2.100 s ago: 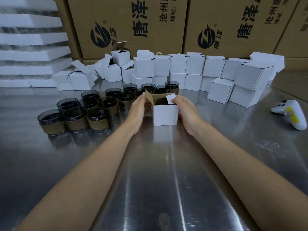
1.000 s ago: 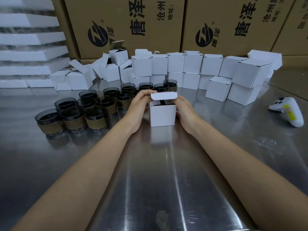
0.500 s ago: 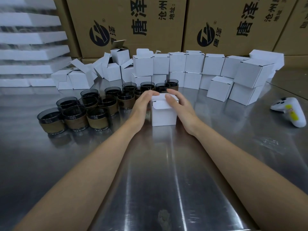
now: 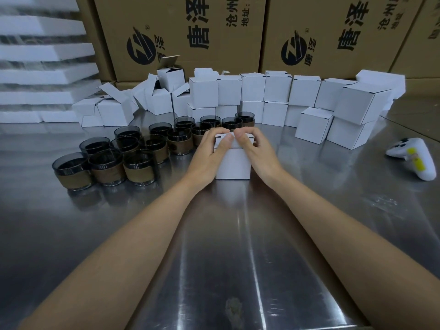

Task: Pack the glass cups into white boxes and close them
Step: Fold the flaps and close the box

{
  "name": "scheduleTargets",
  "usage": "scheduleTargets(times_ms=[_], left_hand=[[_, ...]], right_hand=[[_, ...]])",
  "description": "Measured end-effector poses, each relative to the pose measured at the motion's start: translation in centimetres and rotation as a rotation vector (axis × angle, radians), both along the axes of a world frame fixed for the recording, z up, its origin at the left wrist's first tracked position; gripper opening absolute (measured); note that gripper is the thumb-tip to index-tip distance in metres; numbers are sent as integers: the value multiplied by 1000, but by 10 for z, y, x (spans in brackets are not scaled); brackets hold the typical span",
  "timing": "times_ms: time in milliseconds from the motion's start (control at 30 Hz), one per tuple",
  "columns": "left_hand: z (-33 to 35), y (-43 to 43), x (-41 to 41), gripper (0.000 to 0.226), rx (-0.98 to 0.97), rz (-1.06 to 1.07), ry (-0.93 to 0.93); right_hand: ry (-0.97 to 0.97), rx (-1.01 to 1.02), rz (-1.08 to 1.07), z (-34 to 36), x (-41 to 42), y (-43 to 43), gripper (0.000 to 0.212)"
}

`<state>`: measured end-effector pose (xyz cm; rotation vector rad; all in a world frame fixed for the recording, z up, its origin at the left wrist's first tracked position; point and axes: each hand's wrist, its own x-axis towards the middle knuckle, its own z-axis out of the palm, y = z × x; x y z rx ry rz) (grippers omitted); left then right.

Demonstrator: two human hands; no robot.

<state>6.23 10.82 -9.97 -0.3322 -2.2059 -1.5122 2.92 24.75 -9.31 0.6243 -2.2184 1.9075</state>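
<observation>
A small white box stands on the steel table in front of me, its lid folded down. My left hand grips its top left edge, fingers curled over the lid and thumb on the front. My right hand grips the top right edge the same way, and the fingertips of both hands nearly meet over the lid. Whatever is inside the box is hidden. Several dark glass cups with brown bands stand in a cluster just left of the box and behind it.
Closed white boxes are stacked in a row at the back and right. Open white boxes lie at the back left. A white controller lies at the right. Foam sheets and brown cartons stand behind.
The box stood open with its flaps up. The lid was folded down over it, and both hands have now closed over the top, curling round the lid.
</observation>
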Motion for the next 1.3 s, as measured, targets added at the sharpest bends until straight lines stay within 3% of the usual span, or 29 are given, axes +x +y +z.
scheduleTargets(times_ms=[233, 400, 500, 633, 733, 833, 967, 1100, 1167, 1300], left_hand=[[6, 4, 4, 38, 147, -116, -133], [15, 16, 6, 50, 306, -56, -207], [16, 18, 6, 45, 366, -40, -223], [8, 16, 4, 44, 375, -18, -213], [5, 17, 1, 44, 395, -1, -219], [4, 17, -4, 43, 374, 43, -247], [2, 14, -6, 38, 347, 61, -273], [0, 14, -7, 33, 287, 56, -294], [1, 14, -6, 31, 287, 60, -291], [2, 18, -5, 27, 289, 49, -284]], right_hand=[[-98, 8, 159, -3, 2, 8, 20], [-168, -36, 158, 10, 8, -4, 5], [-158, -46, 179, 8, 8, 0, 3], [-95, 121, 286, -3, -2, 22, 36], [-14, 170, 198, -3, -11, 28, 40], [89, 166, -46, -4, -20, 38, 39], [93, 229, -240, -8, -32, 59, 49], [545, 260, -537, -3, -27, 56, 23], [570, 299, -443, -4, -24, 50, 18], [391, 717, -255, -16, -33, 39, 26]])
